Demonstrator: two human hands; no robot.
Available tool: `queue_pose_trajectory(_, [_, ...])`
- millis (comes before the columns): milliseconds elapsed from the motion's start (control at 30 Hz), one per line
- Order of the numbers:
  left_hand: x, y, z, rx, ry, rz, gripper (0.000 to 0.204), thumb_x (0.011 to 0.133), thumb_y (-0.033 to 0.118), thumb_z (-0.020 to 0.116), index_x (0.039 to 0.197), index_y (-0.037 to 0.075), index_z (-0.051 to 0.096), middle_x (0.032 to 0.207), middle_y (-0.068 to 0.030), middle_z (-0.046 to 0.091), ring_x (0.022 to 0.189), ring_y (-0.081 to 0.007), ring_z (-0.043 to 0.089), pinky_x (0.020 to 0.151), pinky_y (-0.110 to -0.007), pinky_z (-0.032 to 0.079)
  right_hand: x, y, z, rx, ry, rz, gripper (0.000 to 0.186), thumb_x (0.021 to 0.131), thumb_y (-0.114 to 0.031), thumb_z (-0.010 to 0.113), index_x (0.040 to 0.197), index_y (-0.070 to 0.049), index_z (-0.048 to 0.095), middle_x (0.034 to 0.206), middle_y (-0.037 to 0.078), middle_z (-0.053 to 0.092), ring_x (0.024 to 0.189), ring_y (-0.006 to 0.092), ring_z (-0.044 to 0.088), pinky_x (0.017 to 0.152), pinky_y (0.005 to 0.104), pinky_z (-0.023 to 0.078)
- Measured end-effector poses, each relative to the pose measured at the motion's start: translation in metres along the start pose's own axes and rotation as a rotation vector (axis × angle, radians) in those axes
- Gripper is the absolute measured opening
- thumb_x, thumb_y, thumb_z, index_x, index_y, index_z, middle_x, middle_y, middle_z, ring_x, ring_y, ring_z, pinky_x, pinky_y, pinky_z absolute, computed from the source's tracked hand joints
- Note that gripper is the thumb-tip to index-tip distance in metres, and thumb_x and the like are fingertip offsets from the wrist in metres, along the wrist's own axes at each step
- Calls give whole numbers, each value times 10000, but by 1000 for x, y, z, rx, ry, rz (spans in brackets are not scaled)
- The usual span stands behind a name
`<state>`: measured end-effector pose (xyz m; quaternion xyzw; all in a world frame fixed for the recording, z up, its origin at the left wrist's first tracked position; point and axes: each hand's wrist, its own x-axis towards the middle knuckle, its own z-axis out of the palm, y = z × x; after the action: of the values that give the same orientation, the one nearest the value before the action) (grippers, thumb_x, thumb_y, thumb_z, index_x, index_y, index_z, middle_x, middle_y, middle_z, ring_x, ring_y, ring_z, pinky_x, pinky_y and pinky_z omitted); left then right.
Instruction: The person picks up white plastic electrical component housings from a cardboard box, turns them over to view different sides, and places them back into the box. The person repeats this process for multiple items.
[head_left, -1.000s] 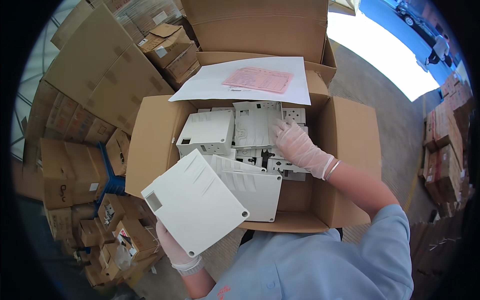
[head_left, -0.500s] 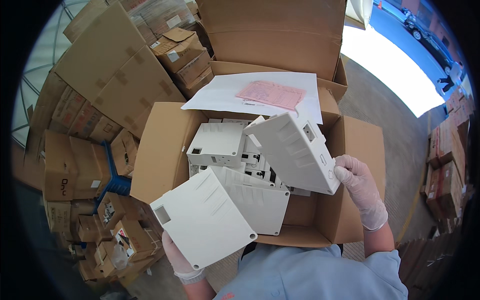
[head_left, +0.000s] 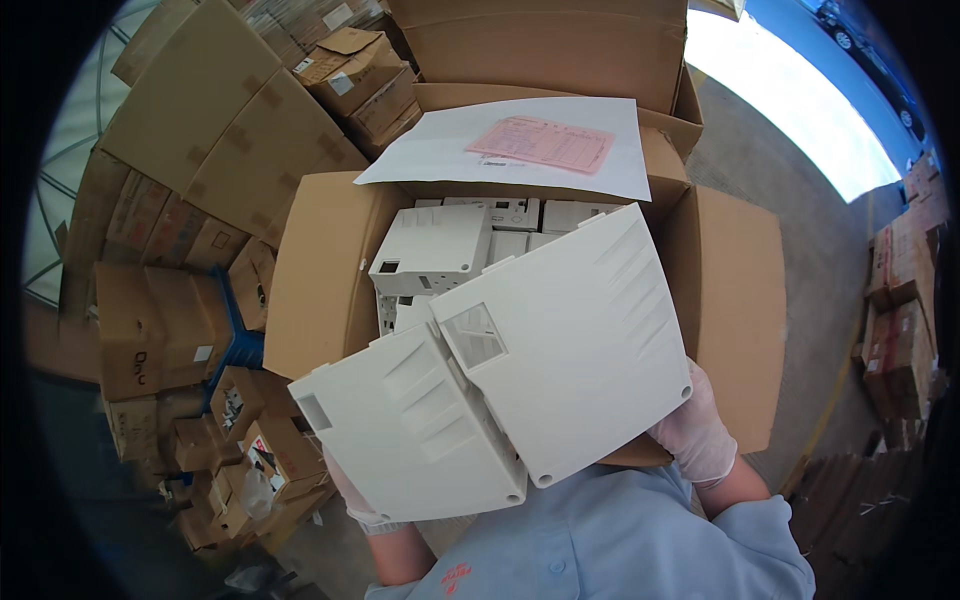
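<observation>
Seen at far left, mostly beneath left white cover (head_left: 405, 430): left grip (head_left: 350, 492); cannot tell whether closed. Next, right white cover (head_left: 570, 350), above open carton (head_left: 735, 310): adjoining edges nearly parallel, contact undetermined; outline near square, long axis unclear. Farther right, nearer to right white cover: right grip (head_left: 697, 430), clamped on its lower-right edge.

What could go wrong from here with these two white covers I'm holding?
The left white cover and right white cover sit edge to edge, so they might knock and scuff each other.

Each has just one gloved hand at its outer side, the left hand mostly hidden underneath, so a cover could tip or slip.

The pink slip appears to lie loose on the white sheet beyond, so a bump might shift it.
</observation>
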<state>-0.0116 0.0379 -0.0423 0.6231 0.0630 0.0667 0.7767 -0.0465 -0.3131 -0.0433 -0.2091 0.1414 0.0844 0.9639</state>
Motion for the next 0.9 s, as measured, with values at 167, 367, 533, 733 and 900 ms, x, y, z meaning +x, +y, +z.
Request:
queue_pose_trajectory(167, [4,2,0,-96,-9,2,390,1016,259,344,1297,6,440,1183,-109,557,1022,-194,584,837,-319,518,-2,-2,8,-44,-118,-52,577,900,-254,627,1376,-16,404,1243,66,577,1087,176,593,912,332,507])
queue_pose_trajectory(367, [7,7,4,-141,-2,-41,383,1013,258,354,1284,6,451,1161,-104,566,1004,-196,592,828,-323,522,-6,-5,8,-105,-56,-34,566,899,-258,630,1367,-27,412,1233,65,579,1080,165,595,896,308,513])
queue_pose_trajectory(533, [8,7,9,-50,-10,2,362,1011,244,363,1262,4,464,1131,-108,578,970,-192,604,793,-313,532,-5,-6,8,-84,-78,-26,587,871,-287,669,1345,-36,429,1213,58,583,1060,160,599,884,318,520])
queue_pose_trajectory(733, [10,5,6,-17,-5,17,364,1009,248,371,1259,2,467,1138,-109,580,974,-189,604,793,-310,529,-5,-5,7,-91,-41,-34,674,833,-402,701,1339,-44,436,1209,52,580,1059,160,595,881,327,521])
queue_pose_trajectory(900, [14,12,19,-54,-43,2,385,1008,274,364,1261,5,473,1156,-106,576,984,-194,602,826,-328,520,-5,-5,12,-124,-49,-38,582,888,-389,640,1321,-45,457,1188,48,585,1059,147,586,877,312,513])
